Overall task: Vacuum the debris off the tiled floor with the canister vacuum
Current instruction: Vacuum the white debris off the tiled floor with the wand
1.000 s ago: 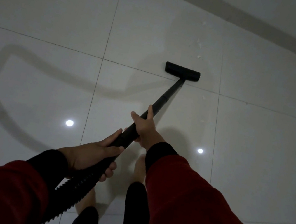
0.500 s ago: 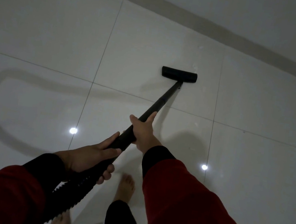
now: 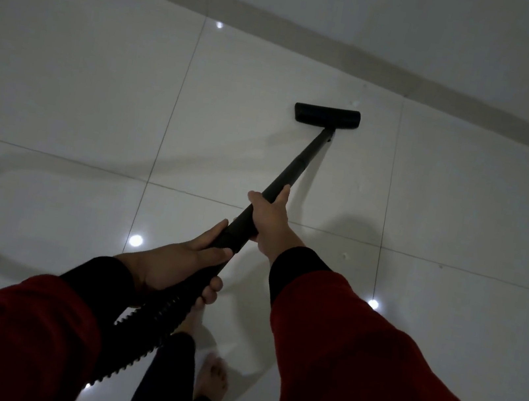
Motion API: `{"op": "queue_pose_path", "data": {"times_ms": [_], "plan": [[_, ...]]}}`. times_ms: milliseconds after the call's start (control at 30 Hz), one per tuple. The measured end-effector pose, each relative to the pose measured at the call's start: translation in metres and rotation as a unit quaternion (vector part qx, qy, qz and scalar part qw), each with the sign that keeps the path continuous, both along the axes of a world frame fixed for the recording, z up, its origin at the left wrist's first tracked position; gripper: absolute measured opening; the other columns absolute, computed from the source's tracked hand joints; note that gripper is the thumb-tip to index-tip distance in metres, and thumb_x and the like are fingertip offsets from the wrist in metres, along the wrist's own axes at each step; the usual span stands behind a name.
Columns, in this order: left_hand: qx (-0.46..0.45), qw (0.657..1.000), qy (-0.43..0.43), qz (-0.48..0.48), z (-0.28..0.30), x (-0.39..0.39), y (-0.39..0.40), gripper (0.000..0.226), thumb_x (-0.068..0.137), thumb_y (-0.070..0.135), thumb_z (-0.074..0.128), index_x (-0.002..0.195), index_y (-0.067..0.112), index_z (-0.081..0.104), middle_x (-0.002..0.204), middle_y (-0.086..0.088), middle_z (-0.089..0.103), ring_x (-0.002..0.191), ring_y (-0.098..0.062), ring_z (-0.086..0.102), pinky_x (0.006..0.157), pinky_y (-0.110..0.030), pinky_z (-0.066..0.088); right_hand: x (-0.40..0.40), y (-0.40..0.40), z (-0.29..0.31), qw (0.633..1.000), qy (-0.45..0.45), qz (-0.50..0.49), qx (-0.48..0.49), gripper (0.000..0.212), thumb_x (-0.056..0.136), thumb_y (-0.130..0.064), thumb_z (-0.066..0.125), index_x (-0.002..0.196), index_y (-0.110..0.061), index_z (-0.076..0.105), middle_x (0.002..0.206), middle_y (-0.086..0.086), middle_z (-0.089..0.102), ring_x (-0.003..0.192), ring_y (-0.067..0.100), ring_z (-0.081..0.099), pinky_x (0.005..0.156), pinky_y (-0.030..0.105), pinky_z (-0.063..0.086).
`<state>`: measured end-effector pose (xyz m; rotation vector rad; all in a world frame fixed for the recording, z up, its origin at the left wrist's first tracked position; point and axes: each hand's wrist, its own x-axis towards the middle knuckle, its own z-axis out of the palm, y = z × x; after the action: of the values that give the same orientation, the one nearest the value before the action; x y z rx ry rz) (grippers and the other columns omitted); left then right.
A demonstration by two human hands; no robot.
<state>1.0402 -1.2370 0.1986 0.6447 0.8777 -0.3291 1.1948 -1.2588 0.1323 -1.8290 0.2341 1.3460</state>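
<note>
A black vacuum wand (image 3: 300, 162) runs from my hands out to a flat black floor head (image 3: 327, 117) resting on the glossy white tiled floor (image 3: 78, 74). My right hand (image 3: 268, 220) grips the wand mid-shaft. My left hand (image 3: 177, 262) holds the lower end where the ribbed black hose (image 3: 145, 330) joins. Small pale debris specks lie just beyond the head (image 3: 354, 103) and to the right of my right wrist (image 3: 345, 255). The canister is out of view.
A grey skirting strip (image 3: 364, 62) and the wall run diagonally just beyond the floor head. My bare foot (image 3: 212, 379) and dark trouser leg stand below the hose. Ceiling lights reflect in the tiles.
The floor head has slid forward across a grout line toward the skirting, and I have stepped forward. Both hands keep the same grip on the wand.
</note>
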Motion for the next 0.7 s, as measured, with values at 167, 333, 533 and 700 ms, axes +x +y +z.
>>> {"op": "queue_pose_path", "data": {"times_ms": [167,333,533,700], "plan": [[-0.017,1.0,-0.014,-0.008,-0.005,0.041,0.048,0.063,0.097,0.026,0.046,0.139,0.06,0.014,0.057,-0.004,0.052,0.049,-0.015,0.049,0.045,-0.024,0.045,0.041,0.044,0.001,1.0,-0.018,-0.021,-0.001,0.084,0.093,-0.021,0.053,0.148,-0.044,-0.005,0.125,0.01,0.052,0.103,0.032,0.061,0.069,0.04,0.055],[-0.028,0.999,-0.026,-0.019,-0.004,0.08,0.085,0.061,0.097,0.028,0.046,0.138,0.061,0.016,0.057,-0.003,0.051,0.047,-0.014,0.048,0.044,-0.022,0.045,0.078,0.076,0.003,0.998,-0.035,-0.043,0.001,0.082,0.092,-0.021,0.052,0.148,-0.044,-0.002,0.123,0.01,0.053,0.094,0.025,0.058,0.06,0.032,0.05],[-0.023,0.999,-0.022,-0.035,0.0,0.116,0.105,0.058,0.097,0.028,0.046,0.136,0.061,0.02,0.057,-0.004,0.05,0.047,-0.014,0.048,0.043,-0.023,0.044,0.115,0.09,0.005,0.998,-0.039,-0.049,-0.002,0.084,0.091,-0.022,0.053,0.148,-0.046,-0.004,0.123,0.008,0.052,0.106,0.03,0.059,0.079,0.043,0.056],[-0.017,0.999,-0.012,-0.03,-0.004,0.158,0.107,0.056,0.097,0.027,0.045,0.135,0.06,0.02,0.057,-0.004,0.049,0.045,-0.014,0.048,0.042,-0.021,0.044,0.156,0.094,-0.001,0.998,-0.034,-0.045,0.002,0.084,0.091,-0.021,0.053,0.148,-0.045,-0.005,0.115,0.005,0.052,0.101,0.027,0.058,0.075,0.042,0.055]]}}
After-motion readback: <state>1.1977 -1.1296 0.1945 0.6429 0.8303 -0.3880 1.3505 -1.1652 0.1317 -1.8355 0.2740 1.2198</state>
